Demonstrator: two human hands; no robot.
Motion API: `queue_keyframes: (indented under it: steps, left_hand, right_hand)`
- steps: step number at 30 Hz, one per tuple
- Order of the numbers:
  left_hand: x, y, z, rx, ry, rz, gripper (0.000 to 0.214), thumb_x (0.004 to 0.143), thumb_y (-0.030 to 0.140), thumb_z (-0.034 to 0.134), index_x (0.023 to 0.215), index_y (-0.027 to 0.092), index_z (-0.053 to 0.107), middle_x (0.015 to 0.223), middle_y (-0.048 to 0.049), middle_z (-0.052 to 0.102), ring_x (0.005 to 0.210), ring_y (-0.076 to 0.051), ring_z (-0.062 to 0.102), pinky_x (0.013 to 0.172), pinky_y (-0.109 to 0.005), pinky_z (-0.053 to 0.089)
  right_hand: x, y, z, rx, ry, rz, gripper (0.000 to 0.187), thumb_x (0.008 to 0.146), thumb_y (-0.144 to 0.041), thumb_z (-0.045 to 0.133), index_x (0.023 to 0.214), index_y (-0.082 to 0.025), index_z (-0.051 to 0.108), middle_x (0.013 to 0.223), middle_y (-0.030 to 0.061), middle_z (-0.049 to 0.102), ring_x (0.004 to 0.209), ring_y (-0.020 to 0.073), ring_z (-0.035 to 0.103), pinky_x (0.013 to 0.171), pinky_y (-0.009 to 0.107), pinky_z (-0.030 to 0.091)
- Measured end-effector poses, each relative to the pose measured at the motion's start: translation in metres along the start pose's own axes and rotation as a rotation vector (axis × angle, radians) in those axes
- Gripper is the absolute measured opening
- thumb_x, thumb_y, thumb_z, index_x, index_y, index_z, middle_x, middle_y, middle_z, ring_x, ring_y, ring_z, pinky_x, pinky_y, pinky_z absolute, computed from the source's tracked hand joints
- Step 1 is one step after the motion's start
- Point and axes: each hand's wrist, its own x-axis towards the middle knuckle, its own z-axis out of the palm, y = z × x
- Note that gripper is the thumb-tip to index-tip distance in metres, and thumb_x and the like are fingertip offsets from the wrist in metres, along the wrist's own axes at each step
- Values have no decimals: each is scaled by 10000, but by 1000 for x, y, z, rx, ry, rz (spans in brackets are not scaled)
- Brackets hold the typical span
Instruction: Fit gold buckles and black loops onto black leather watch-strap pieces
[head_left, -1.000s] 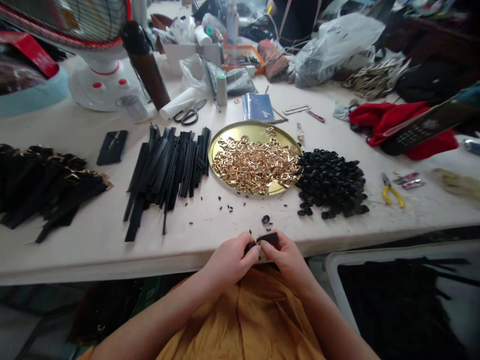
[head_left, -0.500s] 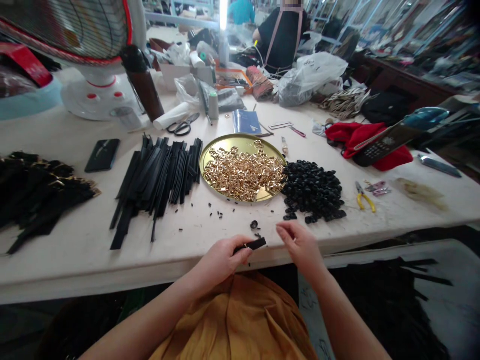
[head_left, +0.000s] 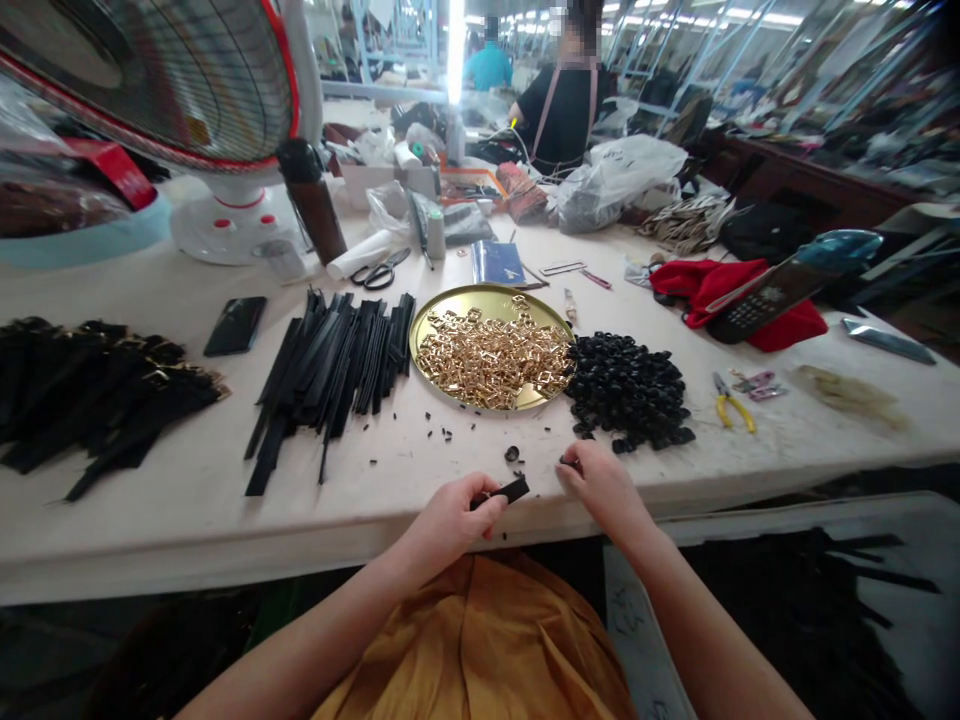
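My left hand [head_left: 456,512] is closed around a short black strap [head_left: 515,490], whose end pokes out to the right over the table's front edge. Just right of it, my right hand [head_left: 604,490] pinches a small black piece [head_left: 570,462], probably a loop. The two hands are apart. Beyond my right hand lies a heap of small black loops [head_left: 631,390]. A round gold tray [head_left: 442,300] behind my hands carries many gold buckles [head_left: 491,358]. One black loop [head_left: 511,454] rests alone on the table between the hands, with tiny black bits around it.
Loose black straps [head_left: 330,370] lie left of the tray, and buckled straps [head_left: 97,400] are heaped farther left. Yellow-handled pliers [head_left: 733,408] lie at right. Scissors [head_left: 381,270], a phone [head_left: 235,326], a bottle [head_left: 315,205] and a fan [head_left: 225,90] stand or lie farther back.
A small black piece now shows in the fingertips of my right hand. My left hand keeps its grip on the strap. The view has tilted up slightly, so everything appears shifted.
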Motion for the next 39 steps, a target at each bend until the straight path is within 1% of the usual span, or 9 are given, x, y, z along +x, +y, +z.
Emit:
queue_keyframes:
  steps: [4,10,12,17,20,23,30,35,39]
  left_hand:
    - [3,0,0,14,2,2,231,783,370,443,763,164,544,570,40,526,544,-101,452,532,-207,330]
    - [9,3,0,-8,0,3,232,787,360,442,779,158,556,589,32,543,558,-103,469,557,-209,354]
    - [12,5,2,-11,17,15,229,788,359,448,783,160,561,598,30,546,566,-103,475,558,-206,357]
    - [19,11,8,-68,116,44,252,798,378,443,829,156,556,589,34,519,542,-96,456,516,-197,337]
    - [19,11,9,-22,158,52,245,800,368,441,822,159,569,582,36,511,537,-91,441,511,-195,325]
    - [16,8,4,63,131,45,240,799,351,431,818,173,591,592,38,517,542,-90,439,513,-194,320]
    - [8,11,-11,162,-76,22,247,777,324,415,740,164,599,568,30,533,531,-104,473,497,-207,322]
    - [1,15,-5,172,-34,74,280,802,348,392,783,164,602,632,8,571,588,-121,506,545,-218,366]
    - [-8,12,-4,121,-36,154,302,777,227,418,1054,159,517,877,-36,632,776,-144,555,674,-234,417]
  right_hand:
    - [-3,-3,-1,110,30,36,161,807,-251,438,882,-184,563,871,87,608,799,215,558,714,332,413]
    - [-4,-9,-12,242,29,162,69,714,-252,550,674,-196,557,724,41,560,697,195,520,663,326,394]
    - [-6,-17,-16,495,15,272,137,686,-317,616,673,-194,558,674,16,550,641,173,507,617,307,392]
    - [-11,-55,-16,1356,-45,533,249,638,-410,698,681,-202,567,577,-45,506,512,95,456,509,235,391]
    - [-12,-75,-9,1583,-75,631,254,608,-394,733,718,-210,594,660,-34,556,543,87,497,547,234,441]
    - [-15,-83,-3,1583,-82,610,236,640,-403,711,726,-210,607,663,-30,561,556,88,498,574,234,446]
    - [-27,-78,-4,1275,-106,354,178,715,-368,658,776,-208,609,619,-35,561,619,111,498,655,244,397]
    - [-29,-81,1,1397,-172,438,253,684,-351,691,888,-217,621,666,-35,582,604,99,502,631,233,398]
    - [-32,-90,3,1550,-210,534,188,666,-336,708,779,-203,640,708,-28,597,600,86,493,594,217,405]
